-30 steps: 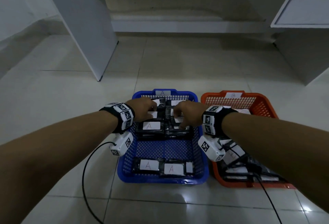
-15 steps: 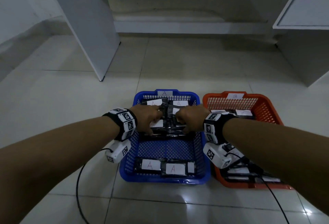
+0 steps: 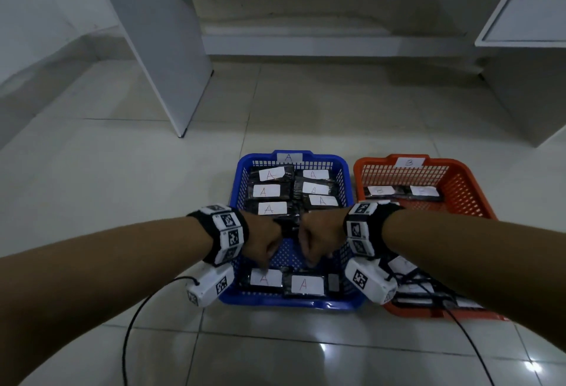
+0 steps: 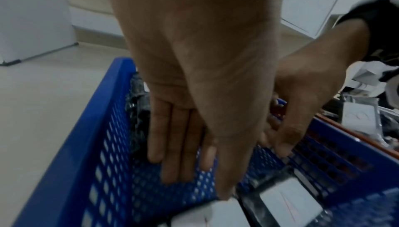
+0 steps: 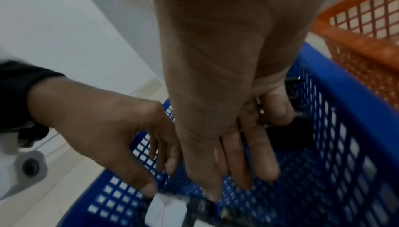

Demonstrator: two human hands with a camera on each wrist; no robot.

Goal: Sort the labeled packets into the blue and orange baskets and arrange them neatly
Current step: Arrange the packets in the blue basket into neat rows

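A: Quick pass. Your left hand (image 3: 266, 240) and right hand (image 3: 315, 240) sit side by side at frame centre of the head view, both over the blue basket (image 3: 234, 189), fingers pointing down toward its near end.

B: Holding anything?

A: No. In the left wrist view your left fingers (image 4: 172, 145) are straight and together over the mesh floor, thumb tip touching the white label of the near-left packet (image 3: 266, 278). Right wrist view: your right fingers (image 5: 254, 154) are also extended, loose, thumb tip right at the dark near-right packet (image 3: 306, 285). Contact there is blurred, can't tell.

B: Where's the rest of the stock?

A: Six "A" packets (image 3: 269, 191) are in two columns at the basket's far end, upper centre of the frame. The two near ones lie along the lower wall. Bare blue mesh is between the groups, mostly hidden by your hands.

B: Orange one?

A: The orange basket (image 3: 459, 189) is just to the right of the blue one, rims nearly touching, with a "B" tag on its far wall. Two labelled packets (image 3: 401, 192) sit at its far end. Your right forearm and the wrist camera (image 3: 369, 283) cover its near half, and only scraps of labels show.

B: Surroundings?

A: Tiled floor, a white panel leg (image 3: 165, 57) at upper left, a cabinet (image 3: 526, 11) at upper right, and a black cable (image 3: 131, 324) at lower left.
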